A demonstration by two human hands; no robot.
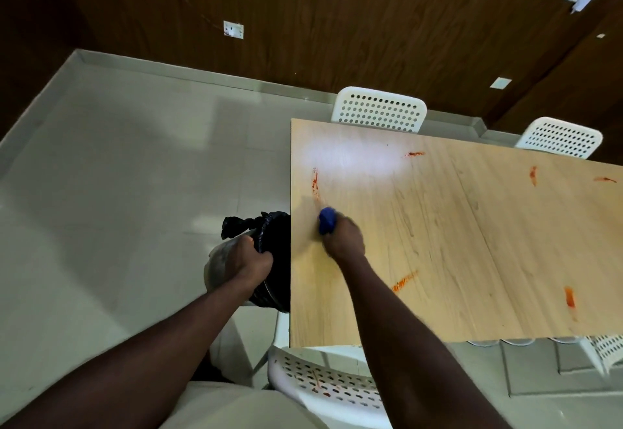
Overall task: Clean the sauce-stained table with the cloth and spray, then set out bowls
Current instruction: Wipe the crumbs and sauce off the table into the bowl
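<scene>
A light wooden table (472, 233) carries several red sauce smears, one (315, 182) near its left edge and another (404, 281) toward the front. My right hand (344, 236) presses a blue cloth (327, 221) on the tabletop just below the left smear; the hand is motion-blurred. My left hand (247, 260) grips the rim of a metal bin lined with a black bag (269, 243), held right against the table's left edge. No spray bottle or bowls are in view.
White perforated chairs stand at the far side (379, 110) (559, 138) and at the near side (323, 384), the near one spotted with sauce. Grey tiled floor (135, 192) spreads to the left; a dark wood-panelled wall runs behind.
</scene>
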